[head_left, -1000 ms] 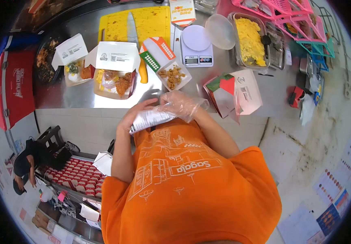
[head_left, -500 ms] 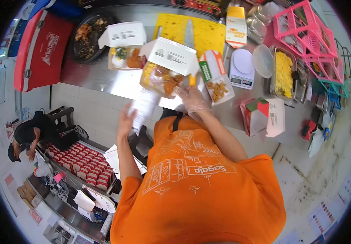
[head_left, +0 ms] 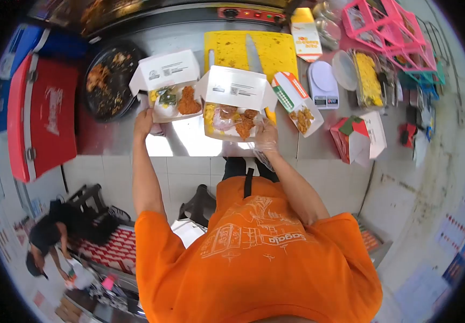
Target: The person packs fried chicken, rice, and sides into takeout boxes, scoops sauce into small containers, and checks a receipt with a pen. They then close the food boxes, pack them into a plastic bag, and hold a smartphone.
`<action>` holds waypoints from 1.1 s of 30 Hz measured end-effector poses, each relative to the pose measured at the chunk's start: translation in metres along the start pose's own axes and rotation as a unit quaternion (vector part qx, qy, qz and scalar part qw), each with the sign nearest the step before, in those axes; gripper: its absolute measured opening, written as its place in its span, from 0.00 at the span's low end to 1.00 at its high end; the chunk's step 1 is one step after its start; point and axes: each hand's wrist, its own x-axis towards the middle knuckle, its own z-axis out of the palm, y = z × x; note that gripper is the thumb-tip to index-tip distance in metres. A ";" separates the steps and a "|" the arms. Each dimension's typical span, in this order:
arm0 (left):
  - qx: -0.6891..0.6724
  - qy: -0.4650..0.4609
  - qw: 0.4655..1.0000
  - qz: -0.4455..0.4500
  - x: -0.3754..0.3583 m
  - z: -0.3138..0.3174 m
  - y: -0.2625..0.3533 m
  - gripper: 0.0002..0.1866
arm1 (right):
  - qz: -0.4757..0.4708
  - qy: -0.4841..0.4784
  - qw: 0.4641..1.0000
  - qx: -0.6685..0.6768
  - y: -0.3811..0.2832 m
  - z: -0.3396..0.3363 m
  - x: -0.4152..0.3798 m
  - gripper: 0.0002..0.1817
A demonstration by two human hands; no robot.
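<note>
My bare left hand point(head_left: 143, 123) grips the left edge of an open food box point(head_left: 163, 116) holding rice, greens and fried chicken. A greyish piece of something, perhaps paper or cloth, shows beside that hand and under the box. My right hand point(head_left: 266, 135), in a clear plastic glove, is closed at the lower right corner of a second open box point(head_left: 232, 137) with yellow food, a wrapped item and fried chicken. Both lids stand raised. Close to my right hand, a knife point(head_left: 253, 54) lies partly behind the second box, its yellow handle showing. A narrow carton point(head_left: 308, 128) of small fried pieces lies to the right.
A black pan point(head_left: 93, 102) and a red cooler point(head_left: 38, 118) stand left. Behind is a yellow cutting board point(head_left: 281, 46). Rightward are a scale point(head_left: 324, 102), a container of yellow food point(head_left: 359, 97), a red-and-white carton point(head_left: 343, 142) and pink baskets point(head_left: 389, 32). Another person point(head_left: 45, 237) is at lower left.
My left hand has moved up and left to the left box; the white sheet it held no longer shows plainly. My right hand has shifted right along the second box's corner. The view has tilted.
</note>
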 end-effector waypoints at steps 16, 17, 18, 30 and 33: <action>0.046 -0.021 0.998 0.034 -0.101 -0.013 0.060 0.18 | 0.043 -0.068 0.993 0.090 0.035 -0.113 -0.051 0.17; -0.024 -0.041 0.995 0.089 -0.119 -0.013 0.085 0.18 | 0.041 -0.073 0.993 0.087 0.043 -0.136 -0.063 0.16; -0.076 -0.054 0.986 0.137 -0.124 -0.007 0.075 0.19 | 0.041 -0.076 0.993 0.082 0.051 -0.159 -0.076 0.16; -0.079 -0.098 0.988 0.088 -0.311 0.086 0.436 0.20 | 0.372 0.166 0.913 0.038 0.207 -0.587 -0.152 0.22; -0.078 -0.099 0.988 0.086 -0.351 0.181 0.509 0.20 | 0.284 0.075 0.956 0.016 0.343 -0.688 -0.105 0.18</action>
